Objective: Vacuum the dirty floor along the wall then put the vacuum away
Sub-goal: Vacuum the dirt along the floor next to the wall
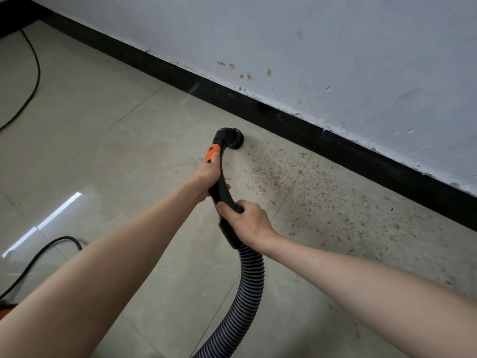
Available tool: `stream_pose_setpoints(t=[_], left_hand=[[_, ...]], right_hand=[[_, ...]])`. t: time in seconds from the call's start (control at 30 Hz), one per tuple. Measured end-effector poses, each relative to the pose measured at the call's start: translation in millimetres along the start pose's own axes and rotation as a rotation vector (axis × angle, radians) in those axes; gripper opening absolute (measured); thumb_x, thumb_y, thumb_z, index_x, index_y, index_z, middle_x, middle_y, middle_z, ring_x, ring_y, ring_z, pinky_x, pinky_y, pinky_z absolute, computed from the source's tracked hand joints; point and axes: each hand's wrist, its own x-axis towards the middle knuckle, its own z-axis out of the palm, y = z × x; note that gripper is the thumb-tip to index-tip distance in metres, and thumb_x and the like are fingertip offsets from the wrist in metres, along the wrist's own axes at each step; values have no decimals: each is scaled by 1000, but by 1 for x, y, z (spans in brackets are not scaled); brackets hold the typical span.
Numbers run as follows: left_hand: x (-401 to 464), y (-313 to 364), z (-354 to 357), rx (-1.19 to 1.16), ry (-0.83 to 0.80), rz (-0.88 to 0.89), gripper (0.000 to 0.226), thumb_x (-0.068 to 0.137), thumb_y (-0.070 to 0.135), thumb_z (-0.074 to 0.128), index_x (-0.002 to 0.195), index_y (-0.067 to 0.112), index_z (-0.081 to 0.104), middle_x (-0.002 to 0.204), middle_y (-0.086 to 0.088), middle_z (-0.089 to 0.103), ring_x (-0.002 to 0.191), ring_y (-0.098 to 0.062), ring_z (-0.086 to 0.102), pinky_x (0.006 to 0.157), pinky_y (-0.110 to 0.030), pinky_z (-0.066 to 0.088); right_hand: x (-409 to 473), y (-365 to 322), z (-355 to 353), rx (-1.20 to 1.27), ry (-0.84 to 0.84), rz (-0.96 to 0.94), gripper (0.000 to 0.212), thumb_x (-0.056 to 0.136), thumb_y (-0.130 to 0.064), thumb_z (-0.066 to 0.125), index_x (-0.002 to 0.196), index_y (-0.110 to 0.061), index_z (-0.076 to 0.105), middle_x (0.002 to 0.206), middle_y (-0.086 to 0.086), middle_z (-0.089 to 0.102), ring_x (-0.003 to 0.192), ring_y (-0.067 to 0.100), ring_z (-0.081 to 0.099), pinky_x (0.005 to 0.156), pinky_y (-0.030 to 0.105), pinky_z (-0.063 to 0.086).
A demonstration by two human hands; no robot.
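Both hands are clamped on the black vacuum handle (222, 192): the left hand (207, 174) grips it just below the orange band (212, 153), the right hand (249, 223) lower down, just above the ribbed hose (245, 293). The round brush head (236, 139) sits on the tiled floor (103, 140) near the black baseboard (284, 117). Brown specks of dirt (304, 192) spread along the wall (335, 47) to the right of it. A black cable (33, 262) lies at the left.
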Motion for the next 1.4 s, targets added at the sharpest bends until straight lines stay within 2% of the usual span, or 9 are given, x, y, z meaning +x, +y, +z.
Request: stream_pose_setpoints(t=[0.17,0.33,0.63,0.77,0.93,1.07,1.23,1.3,1.4], left_hand=[[12,14,-1,-22,45,-2,56,100,47,32,131,1,34,82,-12,50,55,-25,57,51,-34,49],[9,21,25,36,-32,7,62,99,51,34,132,-1,34,83,-12,50,56,-25,57,52,-34,51],[7,22,67,124,-131,38,52,100,46,32,122,0,40,84,-10,51,55,-22,57,45,-27,50],[10,22,53,118,-82,37,57,99,49,33,125,-1,39,84,-11,52,56,-22,59,48,-29,51],[24,20,8,8,45,11,61,99,50,34,134,0,32,88,-12,51,53,-25,58,42,-28,51],[27,3,-35,-101,130,-23,64,98,54,32,140,5,30,101,-14,50,58,-25,58,52,-36,50],[11,-24,-84,-262,188,-84,64,96,58,30,145,18,24,107,-9,46,69,-30,60,59,-37,49],[7,-38,-100,-313,232,-111,63,96,58,31,142,16,27,100,-9,46,69,-31,58,58,-37,49],[1,-57,-115,-338,282,-143,50,95,59,33,125,19,34,91,-10,49,70,-31,58,58,-38,49]], right_hand=[[17,-12,-11,-16,-29,-12,40,87,-57,54,71,-21,54,80,1,64,82,25,65,73,36,51],[16,4,-21,11,35,32,42,86,-60,52,76,-19,56,84,3,67,79,23,65,71,35,52],[4,27,-40,67,138,74,39,87,-58,53,74,-21,55,80,1,67,74,21,64,64,32,47],[10,20,-33,74,91,51,41,85,-60,53,76,-20,57,82,2,69,76,23,66,71,36,55],[34,-4,-13,14,-50,-26,38,88,-55,54,74,-19,56,79,1,65,75,21,63,66,33,49],[43,-19,13,-38,-161,-46,40,86,-55,58,76,-17,61,83,3,68,78,22,65,72,33,51],[39,-32,40,-76,-301,-75,40,84,-53,62,81,-14,68,92,8,74,85,25,70,81,38,57],[30,-35,50,-107,-353,-93,38,86,-52,63,80,-15,67,94,8,73,88,24,69,81,36,55],[14,-38,62,-134,-400,-111,44,88,-51,60,90,-8,68,98,11,73,91,25,68,82,37,53]])
